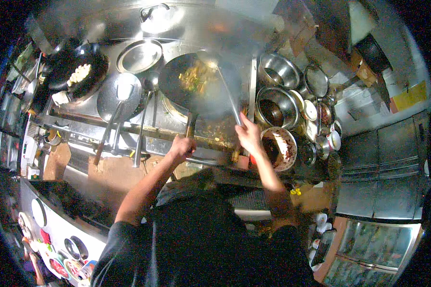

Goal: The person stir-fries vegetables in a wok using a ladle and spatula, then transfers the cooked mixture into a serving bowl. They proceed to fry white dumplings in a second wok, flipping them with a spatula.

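My left hand (182,146) grips the handle of a dark wok (172,84) on the stove. Steam rises from the wok and blurs its right part. A heap of yellow-green chopped food (195,77) lies inside it. My right hand (249,133) holds the long metal handle of a cooking ladle (210,59), whose bowl is at the wok's far side, above the food. Left of the wok, a perforated metal strainer (109,102) rests with its handle towards me, and another ladle (151,81) lies between the two.
A second wok (57,77) at the left holds pale pieces of food. Steel pots (278,107), a stained bowl (291,158) and small seasoning containers (310,110) crowd the right side. Behind, at lower left, a white counter (89,244) bears plates and bowls; a person's arm (37,269) shows beside it.
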Demonstrator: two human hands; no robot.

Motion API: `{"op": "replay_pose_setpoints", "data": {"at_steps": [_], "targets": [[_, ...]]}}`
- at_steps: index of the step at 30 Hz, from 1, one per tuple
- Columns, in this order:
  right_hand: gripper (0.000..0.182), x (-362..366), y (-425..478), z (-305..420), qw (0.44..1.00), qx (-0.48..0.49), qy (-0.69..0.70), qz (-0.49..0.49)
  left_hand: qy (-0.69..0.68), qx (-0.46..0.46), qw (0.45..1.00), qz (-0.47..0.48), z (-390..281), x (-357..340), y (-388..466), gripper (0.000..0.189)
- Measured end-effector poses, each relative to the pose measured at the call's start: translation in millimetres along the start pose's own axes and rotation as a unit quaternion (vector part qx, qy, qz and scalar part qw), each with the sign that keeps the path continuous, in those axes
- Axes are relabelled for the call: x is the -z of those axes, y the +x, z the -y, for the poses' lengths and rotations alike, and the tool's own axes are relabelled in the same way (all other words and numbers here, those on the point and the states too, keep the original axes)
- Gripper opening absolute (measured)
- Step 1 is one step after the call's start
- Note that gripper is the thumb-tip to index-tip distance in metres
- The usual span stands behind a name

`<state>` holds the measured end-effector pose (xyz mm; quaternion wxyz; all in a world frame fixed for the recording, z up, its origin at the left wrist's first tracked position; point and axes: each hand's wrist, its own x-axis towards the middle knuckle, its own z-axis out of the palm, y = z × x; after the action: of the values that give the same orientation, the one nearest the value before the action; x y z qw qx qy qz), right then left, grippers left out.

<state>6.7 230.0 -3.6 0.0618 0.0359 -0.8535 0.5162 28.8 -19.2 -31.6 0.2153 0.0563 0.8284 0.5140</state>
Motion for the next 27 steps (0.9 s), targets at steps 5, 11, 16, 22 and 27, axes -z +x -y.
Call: {"op": "replay_pose_setpoints", "data": {"at_steps": [5,11,16,22,27], "targets": [[0.044,-24,25,-22,0.989,-0.126,0.035,0.069,0.169,-0.117,0.979,-0.012,42,-27,49,0.011],[0.046,13,-11,2,0.986,0.019,-0.125,0.110,-0.279,0.117,0.946,-0.114,38,-41,56,0.016],[0.049,-8,18,-11,0.964,-0.025,-0.235,0.124,-0.197,0.203,0.949,-0.140,-30,-35,34,0.012],[0.039,17,33,3,0.988,0.013,-0.081,0.127,-0.041,0.124,0.981,-0.145,39,-37,63,0.015],[0.046,15,-2,-30,0.987,0.069,-0.147,0.020,-0.031,0.160,0.964,-0.211,34,-49,45,0.022]]}}
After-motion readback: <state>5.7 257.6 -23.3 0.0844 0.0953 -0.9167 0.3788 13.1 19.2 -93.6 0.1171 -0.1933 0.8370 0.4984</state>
